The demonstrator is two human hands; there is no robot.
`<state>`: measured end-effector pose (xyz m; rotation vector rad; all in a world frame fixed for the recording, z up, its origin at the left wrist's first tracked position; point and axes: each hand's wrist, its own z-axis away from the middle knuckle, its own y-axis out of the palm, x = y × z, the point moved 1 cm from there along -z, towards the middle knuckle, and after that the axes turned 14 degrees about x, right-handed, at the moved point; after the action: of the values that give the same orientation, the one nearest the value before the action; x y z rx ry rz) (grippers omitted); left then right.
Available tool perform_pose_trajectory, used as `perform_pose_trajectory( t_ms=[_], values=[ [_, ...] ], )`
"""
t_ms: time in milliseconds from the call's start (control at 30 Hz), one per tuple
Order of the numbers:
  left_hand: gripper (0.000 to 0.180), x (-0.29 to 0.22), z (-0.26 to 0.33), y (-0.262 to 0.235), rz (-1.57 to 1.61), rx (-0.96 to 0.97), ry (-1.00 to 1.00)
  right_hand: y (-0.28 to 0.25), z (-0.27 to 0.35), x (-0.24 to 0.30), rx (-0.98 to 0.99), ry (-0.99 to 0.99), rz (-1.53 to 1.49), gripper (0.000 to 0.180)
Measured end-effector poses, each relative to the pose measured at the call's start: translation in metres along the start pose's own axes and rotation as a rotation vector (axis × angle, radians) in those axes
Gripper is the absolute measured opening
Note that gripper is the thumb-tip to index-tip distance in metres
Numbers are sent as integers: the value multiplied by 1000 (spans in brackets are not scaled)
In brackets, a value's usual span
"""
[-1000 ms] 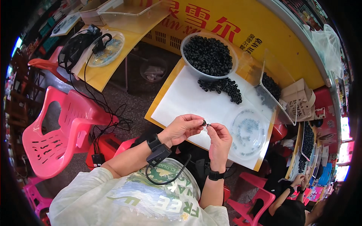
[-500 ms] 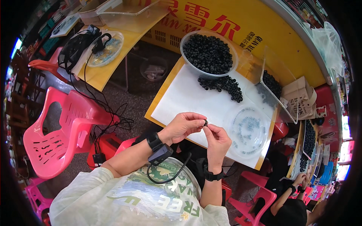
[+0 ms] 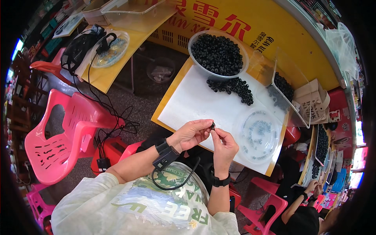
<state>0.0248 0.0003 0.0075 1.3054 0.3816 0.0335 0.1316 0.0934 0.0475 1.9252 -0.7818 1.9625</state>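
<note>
My left hand (image 3: pixel 192 133) and my right hand (image 3: pixel 224 145) meet in front of my chest, above the near edge of a white sheet (image 3: pixel 196 102) on a yellow table. Both pinch one small black ring (image 3: pixel 213 125) between their fingertips. A black device with a cable is strapped to my left wrist, a black watch to my right. Farther back on the sheet lies a loose pile of black rings (image 3: pixel 233 87). Behind that stands a clear bowl (image 3: pixel 217 55) heaped with more black rings.
A clear round dish (image 3: pixel 259 135) with small pale parts sits right of my hands. A clear tray (image 3: pixel 282 88) holds more rings at the right. A pink plastic chair (image 3: pixel 66 133) and black cables are on my left. Another person's hands (image 3: pixel 311 188) work at the lower right.
</note>
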Motion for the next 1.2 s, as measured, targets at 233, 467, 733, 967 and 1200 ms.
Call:
perform_pose_trajectory(
  t_ms=[233,467,733,967,1200],
  values=[
    [16,1,2,-3,-65,-46,8,0,1,-1,-17,-24,137,12],
    [15,0,4,-2,-136,-77,9,1,0,-3,-29,-122,224,14],
    [22,-2,6,-10,-113,88,-120,-13,-6,2,182,-40,83,28],
    [22,2,9,-14,-126,104,-185,-17,1,-6,263,-109,221,29],
    [21,4,9,-15,-69,97,-163,-21,-15,7,319,-41,160,24]
  ],
)
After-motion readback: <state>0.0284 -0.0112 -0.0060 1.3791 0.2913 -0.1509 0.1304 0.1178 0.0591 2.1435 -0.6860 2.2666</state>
